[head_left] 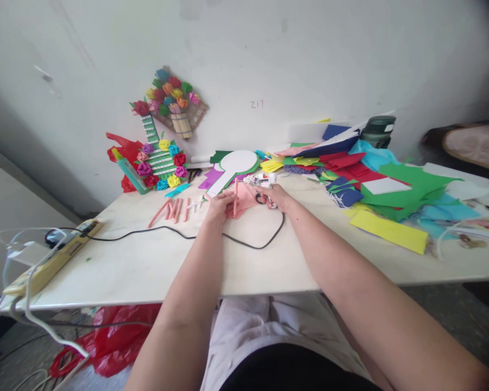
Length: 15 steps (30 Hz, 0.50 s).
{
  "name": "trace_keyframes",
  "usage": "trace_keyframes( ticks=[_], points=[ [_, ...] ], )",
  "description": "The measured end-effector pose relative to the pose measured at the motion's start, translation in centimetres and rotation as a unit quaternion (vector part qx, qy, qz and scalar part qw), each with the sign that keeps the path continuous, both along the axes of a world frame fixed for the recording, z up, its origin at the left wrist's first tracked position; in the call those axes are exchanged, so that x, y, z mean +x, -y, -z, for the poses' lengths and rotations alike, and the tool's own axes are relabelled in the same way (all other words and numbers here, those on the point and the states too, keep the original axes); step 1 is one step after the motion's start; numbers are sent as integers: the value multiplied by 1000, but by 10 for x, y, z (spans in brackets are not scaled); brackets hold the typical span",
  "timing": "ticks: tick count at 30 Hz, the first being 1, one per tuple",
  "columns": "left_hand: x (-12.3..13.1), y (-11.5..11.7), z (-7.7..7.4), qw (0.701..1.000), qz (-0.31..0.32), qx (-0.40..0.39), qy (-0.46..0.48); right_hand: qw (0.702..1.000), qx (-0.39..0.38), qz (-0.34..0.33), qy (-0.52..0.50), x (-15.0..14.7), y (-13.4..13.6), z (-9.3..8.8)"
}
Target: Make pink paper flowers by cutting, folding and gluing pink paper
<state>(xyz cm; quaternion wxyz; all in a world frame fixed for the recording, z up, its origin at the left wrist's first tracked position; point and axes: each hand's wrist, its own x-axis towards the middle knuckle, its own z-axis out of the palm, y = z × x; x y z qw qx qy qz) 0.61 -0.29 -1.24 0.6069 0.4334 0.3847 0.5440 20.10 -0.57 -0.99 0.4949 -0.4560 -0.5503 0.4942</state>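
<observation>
While our left hand, nearer, pinches the pink strip, aligned twelve-to-six, our right hand grips scissors at its three o'clock.

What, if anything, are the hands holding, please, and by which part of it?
The left hand holds the pink sheet by its left edge; the right hand is near its right side, its exact grip too small to tell.
</observation>
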Motion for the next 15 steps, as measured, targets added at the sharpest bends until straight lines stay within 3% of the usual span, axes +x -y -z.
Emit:
trace_keyframes(
  ticks=[15],
  points=[
    [-1,3,-2,1000,12,0,-7,999,4,20,-38,1,-5,4]
  ],
)
